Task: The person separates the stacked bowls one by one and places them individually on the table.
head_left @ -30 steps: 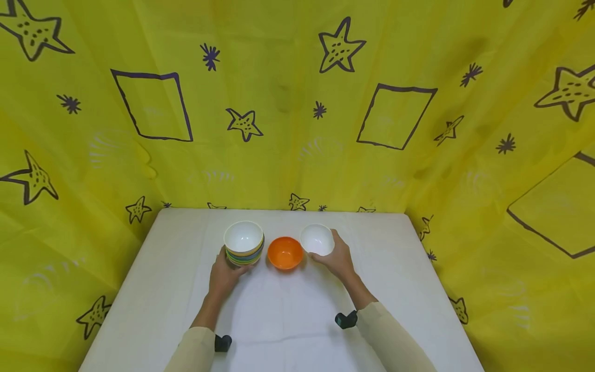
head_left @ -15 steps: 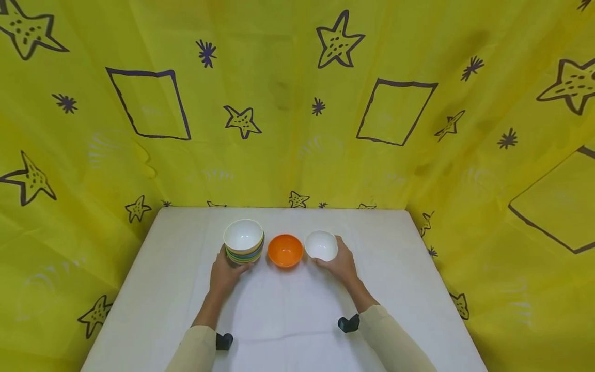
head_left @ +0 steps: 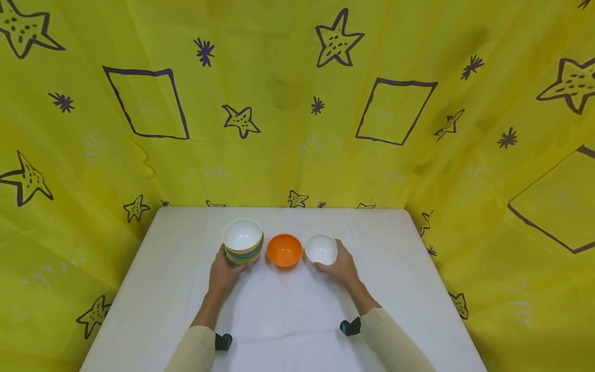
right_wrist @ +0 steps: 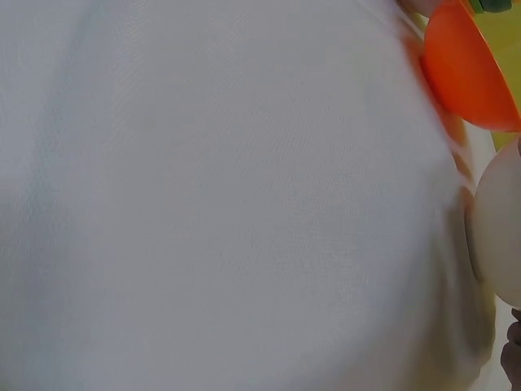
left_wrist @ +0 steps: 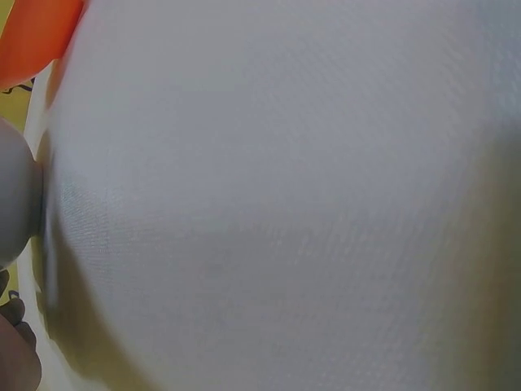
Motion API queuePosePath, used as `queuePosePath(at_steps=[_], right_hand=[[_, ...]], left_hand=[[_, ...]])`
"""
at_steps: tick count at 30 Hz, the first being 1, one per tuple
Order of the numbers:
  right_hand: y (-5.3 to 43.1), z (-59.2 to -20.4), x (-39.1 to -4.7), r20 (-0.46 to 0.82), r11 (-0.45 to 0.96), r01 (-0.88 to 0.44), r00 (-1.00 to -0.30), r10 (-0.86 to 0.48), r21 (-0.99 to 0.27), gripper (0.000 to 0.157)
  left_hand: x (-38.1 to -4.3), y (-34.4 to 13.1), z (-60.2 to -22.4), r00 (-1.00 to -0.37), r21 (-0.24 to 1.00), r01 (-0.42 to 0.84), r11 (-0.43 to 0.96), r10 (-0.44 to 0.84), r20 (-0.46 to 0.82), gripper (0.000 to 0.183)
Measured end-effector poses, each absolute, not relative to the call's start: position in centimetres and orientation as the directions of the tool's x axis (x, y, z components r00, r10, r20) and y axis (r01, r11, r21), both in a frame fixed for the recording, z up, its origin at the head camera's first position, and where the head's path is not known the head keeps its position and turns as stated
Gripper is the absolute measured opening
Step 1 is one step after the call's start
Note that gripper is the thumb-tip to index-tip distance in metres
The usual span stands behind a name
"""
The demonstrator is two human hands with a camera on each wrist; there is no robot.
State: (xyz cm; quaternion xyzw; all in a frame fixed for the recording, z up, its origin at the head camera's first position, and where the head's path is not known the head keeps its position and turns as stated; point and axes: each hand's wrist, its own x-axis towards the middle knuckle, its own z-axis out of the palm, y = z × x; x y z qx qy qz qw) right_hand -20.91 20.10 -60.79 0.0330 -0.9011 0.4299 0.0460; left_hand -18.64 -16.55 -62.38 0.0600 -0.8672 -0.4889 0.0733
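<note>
A stack of bowls (head_left: 243, 251) stands left of centre in the head view, the top one white inside with other coloured bowls under it. My left hand (head_left: 224, 271) holds it low, with thumb and fingers around its side. An orange bowl (head_left: 284, 250) sits upright between my hands, touched by neither. To its right, my right hand (head_left: 343, 262) grips a small white bowl (head_left: 321, 248), its thumb at the near side. The right wrist view shows this bowl's pale outer side (right_wrist: 498, 228) beside the orange bowl (right_wrist: 466, 69). In the left wrist view, only fingers (left_wrist: 18, 346) and a pale bowl (left_wrist: 15, 195) show.
All the bowls are on a table with a white cloth (head_left: 279, 310). Its far edge meets a yellow curtain (head_left: 283, 170) printed with stars and squares, which also hangs along both sides. A dark wrist camera (head_left: 350, 326) sits at my right cuff.
My right hand has moved the white bowl slightly right and toward me, away from the orange bowl. The left hand, the stack and the orange bowl stay in place.
</note>
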Motion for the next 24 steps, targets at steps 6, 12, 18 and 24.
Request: queuePosePath(at_steps=[6, 12, 18, 24], right_hand=[[20.2, -61.0, -20.7, 0.113, 0.629, -0.097, -0.993, -0.015, -0.771, 0.091], [20.4, -60.9, -20.6, 0.092, 0.639, -0.075, -0.996, -0.007, -0.766, 0.101], [20.1, -59.8, -21.0, 0.038, 0.658, -0.01, -0.999, 0.027, -0.753, 0.12], [17.7, -57.2, -21.9, 0.071, 0.646, -0.038, -0.997, 0.026, -0.763, 0.117]], left_hand=[[-18.5, -16.6, -62.4, -0.982, 0.855, -0.034, 0.518, -0.178, 0.068, 0.108], [-18.7, -16.6, -62.4, -0.982, 0.851, -0.039, 0.523, -0.177, 0.064, 0.108], [-18.8, -16.5, -62.4, -0.981, 0.853, -0.034, 0.52, -0.183, 0.072, 0.107], [-18.6, -16.4, -62.3, -0.981, 0.859, -0.049, 0.509, -0.188, 0.055, 0.108]])
